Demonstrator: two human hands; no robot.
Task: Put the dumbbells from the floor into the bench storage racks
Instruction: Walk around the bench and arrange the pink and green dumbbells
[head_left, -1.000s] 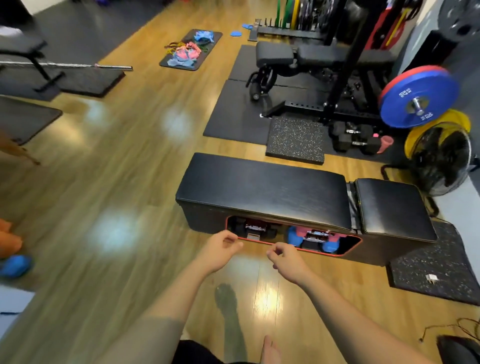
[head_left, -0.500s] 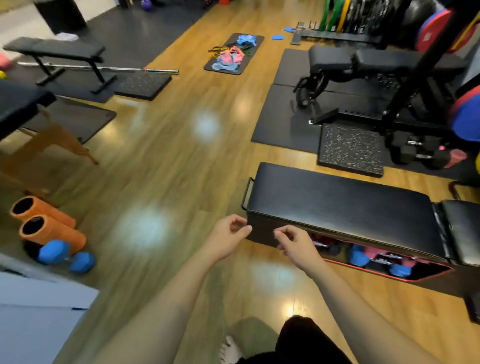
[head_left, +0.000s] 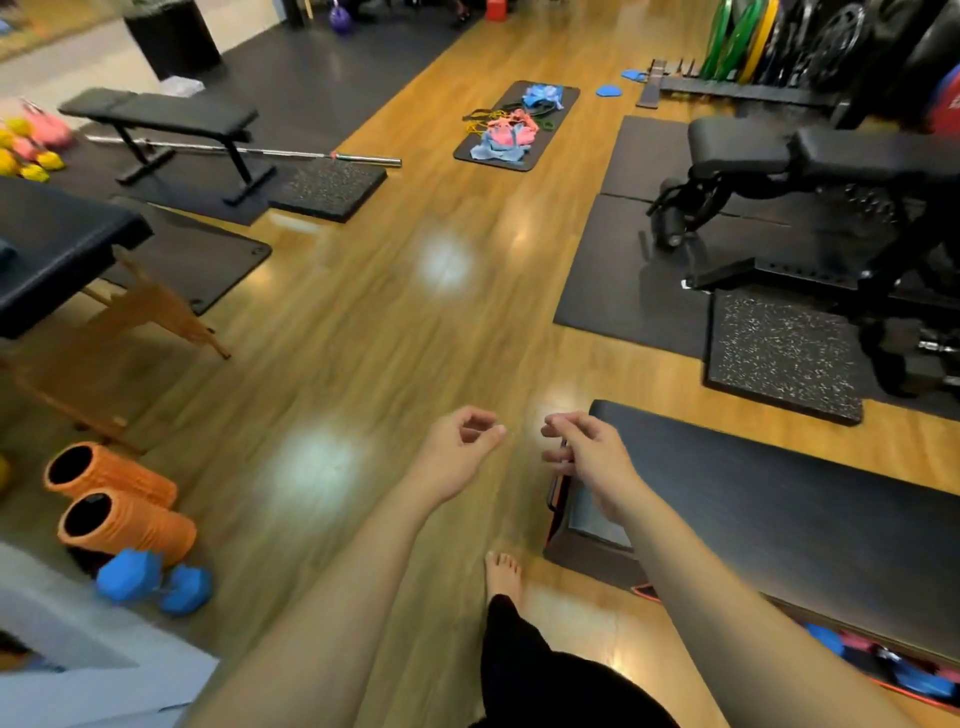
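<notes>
A blue dumbbell (head_left: 155, 581) lies on the wooden floor at the lower left, against two orange foam rollers. The black storage bench (head_left: 779, 509) runs along the right, and its red-rimmed rack opening at the lower right holds blue and pink dumbbells (head_left: 883, 660). My left hand (head_left: 460, 447) and my right hand (head_left: 587, 449) hover side by side in front of me, fingers loosely curled, nothing in either. The right hand is over the bench's left end; the left hand is over bare floor.
Two orange foam rollers (head_left: 119, 504) lie at the left beside a black table on wooden legs (head_left: 62, 244). A flat bench and a barbell (head_left: 249, 150) stand further back. Black mats, a gym machine (head_left: 831, 208) and hex dumbbells fill the right. My bare foot (head_left: 503, 574) is on the floor.
My view has swung left, away from the bench opening, bringing the blue dumbbell and rollers closer. Both hands stay empty and have lifted away from the rack.
</notes>
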